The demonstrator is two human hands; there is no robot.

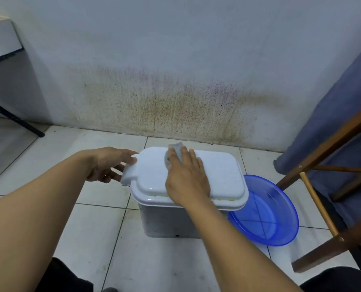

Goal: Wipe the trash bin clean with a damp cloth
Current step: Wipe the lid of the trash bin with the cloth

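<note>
A white rectangular trash bin [167,222] stands on the tiled floor with its white lid [221,175] closed. My right hand [185,178] lies flat on the lid and presses a grey cloth [175,151] against it; only the cloth's far end shows beyond my fingers. My left hand [107,165] grips the lid's protruding tab [131,173] at the bin's left end, thumb on top and fingers underneath.
A blue plastic basin [268,220] sits on the floor touching the bin's right side. A wooden frame [323,207] draped with blue fabric stands at the right. A stained wall rises just behind the bin. A black table leg [15,119] slants at the far left.
</note>
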